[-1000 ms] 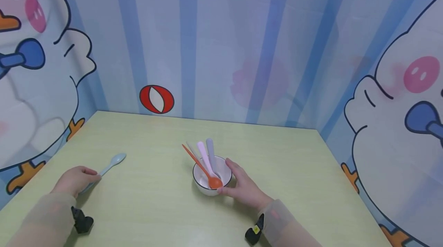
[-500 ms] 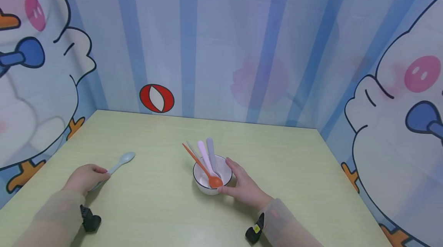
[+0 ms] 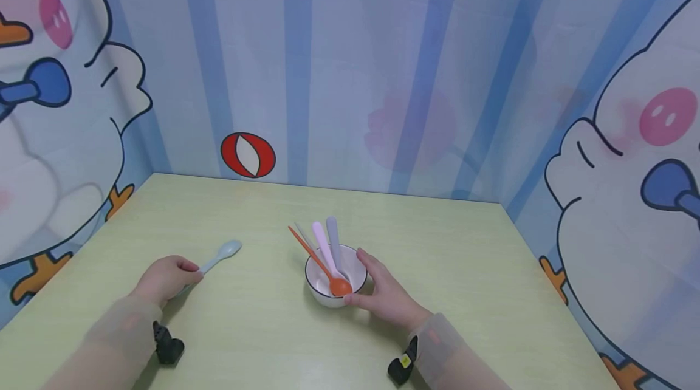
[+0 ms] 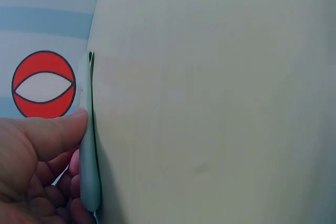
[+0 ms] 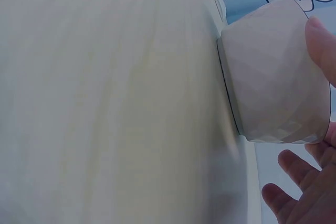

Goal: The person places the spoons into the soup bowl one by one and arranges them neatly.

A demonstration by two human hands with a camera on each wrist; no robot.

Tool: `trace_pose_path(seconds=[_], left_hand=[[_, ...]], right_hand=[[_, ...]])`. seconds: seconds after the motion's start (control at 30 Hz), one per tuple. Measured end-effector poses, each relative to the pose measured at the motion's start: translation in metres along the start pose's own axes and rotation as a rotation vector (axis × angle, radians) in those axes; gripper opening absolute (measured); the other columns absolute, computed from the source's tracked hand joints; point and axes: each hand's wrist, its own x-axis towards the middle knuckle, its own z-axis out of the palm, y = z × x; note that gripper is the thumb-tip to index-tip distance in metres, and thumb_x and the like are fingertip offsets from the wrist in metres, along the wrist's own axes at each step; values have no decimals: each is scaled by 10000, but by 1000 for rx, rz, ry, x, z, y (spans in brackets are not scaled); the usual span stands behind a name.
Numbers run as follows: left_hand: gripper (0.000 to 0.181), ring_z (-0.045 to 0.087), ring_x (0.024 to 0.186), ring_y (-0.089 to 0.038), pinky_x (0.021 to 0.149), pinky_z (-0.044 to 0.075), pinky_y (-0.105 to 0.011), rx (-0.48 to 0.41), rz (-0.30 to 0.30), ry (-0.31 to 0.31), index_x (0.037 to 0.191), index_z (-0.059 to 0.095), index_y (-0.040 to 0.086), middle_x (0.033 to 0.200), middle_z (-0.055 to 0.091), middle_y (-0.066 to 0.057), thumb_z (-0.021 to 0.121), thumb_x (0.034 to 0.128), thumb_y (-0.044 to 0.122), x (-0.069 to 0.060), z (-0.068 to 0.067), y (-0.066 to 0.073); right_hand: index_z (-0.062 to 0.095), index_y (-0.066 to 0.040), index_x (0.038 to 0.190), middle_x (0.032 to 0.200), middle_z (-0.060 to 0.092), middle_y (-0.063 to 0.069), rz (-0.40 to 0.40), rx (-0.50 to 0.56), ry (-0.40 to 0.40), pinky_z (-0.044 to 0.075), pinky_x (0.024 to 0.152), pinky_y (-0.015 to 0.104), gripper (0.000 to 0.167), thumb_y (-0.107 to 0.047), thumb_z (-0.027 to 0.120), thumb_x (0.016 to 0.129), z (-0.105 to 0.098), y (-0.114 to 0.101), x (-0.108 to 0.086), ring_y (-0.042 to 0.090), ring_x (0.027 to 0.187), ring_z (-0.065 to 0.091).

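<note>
A pale blue spoon (image 3: 228,249) is pinched by its handle in my left hand (image 3: 166,279), on the left of the table. Its bowl end points away to the right. In the left wrist view, the thumb presses one side of the spoon (image 4: 90,177) and curled fingers lie behind it. My right hand (image 3: 391,297) holds the side of a white, dark-rimmed bowl (image 3: 322,300), thumb near and fingers on the far side. Inside the bowl lean an orange spoon (image 3: 340,287), a pink utensil (image 3: 322,244), a purple utensil (image 3: 332,235) and a thin greyish one, partly hidden.
The pale wooden table (image 3: 437,244) ends at a blue striped backdrop (image 3: 350,74) with cartoon ducks on both sides. A stretch of tabletop lies between the left hand's spoon and the bowl. Black wrist cameras hang under both forearms.
My left hand has slid right across the table with the pale blue spoon, closer to the bowl. The right hand and the bowl have stayed in place.
</note>
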Motion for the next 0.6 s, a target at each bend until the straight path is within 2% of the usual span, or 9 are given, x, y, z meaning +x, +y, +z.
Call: trace_pose_path(seconds=[0.2,0.47,0.6], left_hand=[[341,472,899,-322,735,405,-403,-6,26,-28,1123,596,-30,1047,565,-191,693,881,190,-2,13,12],[304,481,879,-305,723,403,-384,10,32,-44,1094,619,-4,1030,575,-167,708,871,182,-3,30,27],[292,488,880,-298,721,412,-379,27,58,-59,1083,624,11,1033,580,-159,713,867,186,-3,39,32]], right_hand=[[220,-121,1535,1577,210,79,2,2,-1,186,1120,547,973,-441,764,794,0,1,0,295,1440,177],[215,-140,1538,1581,200,70,0,4,1,181,1119,552,971,-447,760,795,1,2,0,287,1443,168],[213,-133,1538,1582,196,70,0,3,-1,180,1118,554,973,-447,760,796,1,3,0,287,1443,165]])
